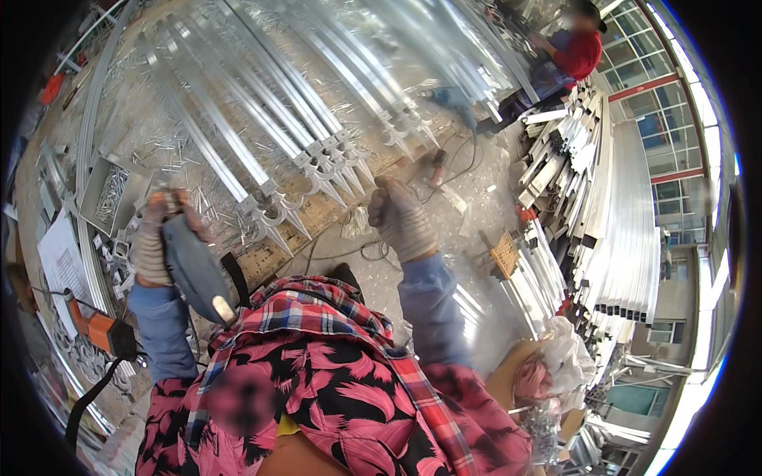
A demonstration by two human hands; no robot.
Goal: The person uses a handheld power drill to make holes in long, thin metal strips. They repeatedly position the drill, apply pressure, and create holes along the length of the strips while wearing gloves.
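My left hand (163,214), in a striped work glove, is closed around a dark blue-grey handheld power tool (194,266). The tool's body slopes down toward my lap, and its working end is hard to make out. On the right, my gloved right hand (401,220) is curled into a fist. It is beside the pointed end of a silver metal picket (363,174); whether anything is inside the fist is hidden. Several square metal bars (238,87) with spear tips and curled collars lie in rows before me, their points toward me on a wooden board (262,262).
A box of small metal fasteners (111,194) stands left, above a white sheet (63,254). An orange-black power tool (103,332) lies lower left. A cable (361,252) crosses the floor. Stacked metal profiles (627,230) fill the right; a person in red (575,55) sits far right.
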